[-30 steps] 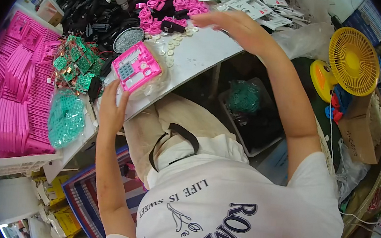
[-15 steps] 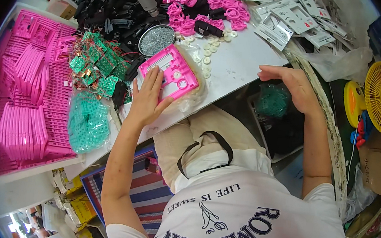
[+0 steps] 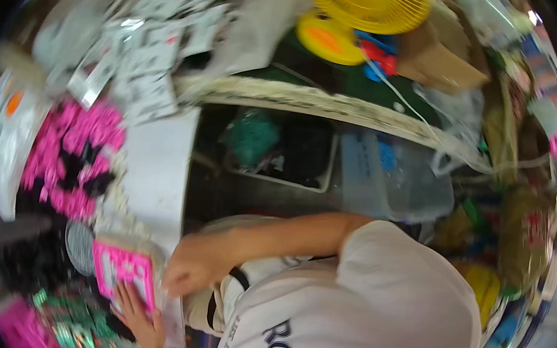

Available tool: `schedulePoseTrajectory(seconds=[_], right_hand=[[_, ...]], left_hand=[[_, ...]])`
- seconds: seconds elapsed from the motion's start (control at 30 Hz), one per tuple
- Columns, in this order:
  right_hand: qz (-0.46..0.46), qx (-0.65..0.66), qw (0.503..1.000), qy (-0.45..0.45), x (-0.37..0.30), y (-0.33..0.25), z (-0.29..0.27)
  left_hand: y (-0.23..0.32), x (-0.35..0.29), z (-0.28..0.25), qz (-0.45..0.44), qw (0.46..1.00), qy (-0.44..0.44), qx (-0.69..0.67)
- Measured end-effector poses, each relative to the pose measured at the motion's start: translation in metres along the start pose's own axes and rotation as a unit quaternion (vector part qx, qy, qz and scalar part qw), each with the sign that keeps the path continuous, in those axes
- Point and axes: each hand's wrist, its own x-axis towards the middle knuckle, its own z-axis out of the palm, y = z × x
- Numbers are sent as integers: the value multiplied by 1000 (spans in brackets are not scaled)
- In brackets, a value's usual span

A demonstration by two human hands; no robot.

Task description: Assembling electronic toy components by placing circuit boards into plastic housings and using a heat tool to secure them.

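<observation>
The pink plastic casing (image 3: 125,267) is lying at eight o'clock on the white surface (image 3: 156,178). The left hand (image 3: 140,319) is still resting on its six-o'clock side, fingers spread, gripping nothing. The right hand (image 3: 199,266), now hovering closer at its three o'clock, is curling; I can't tell its grip. Only the left seems to be steadying the casing.

Left grip (image 3: 136,317) extends flat, while the right grip (image 3: 199,265) curls loosely.

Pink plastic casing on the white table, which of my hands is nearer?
Left. Your left hand rests on the pink plastic casing; your right hand is off to its right.
</observation>
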Motion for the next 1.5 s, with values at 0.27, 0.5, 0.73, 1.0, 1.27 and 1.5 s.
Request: schedulePoseTrajectory(seconds=[0.27, 0.5, 0.73, 1.0, 1.27, 1.5], right_hand=[[-98, -6, 995, 28, 17, 4, 31], [-131, 15, 990, 42, 15, 13, 30], [14, 35, 999, 23, -65, 57, 25], [160, -264, 905, 294, -191, 82, -33], [712, -357, 428, 428, -428, 74, -85], [824, -261, 393, 315, -498, 89, -60]], left_hand=[[-5, -11, -1, -13, 1000, 7, -23], [-3, -9, -8, -3, 1000, -19, 13], [-4, 0, -2, -39, 997, 60, -35], [-3, 6, -19, -47, 999, -12, -11], [-18, 15, -8, -16, 994, 82, -72], [-13, 16, -17, 17, 990, 90, -105]])
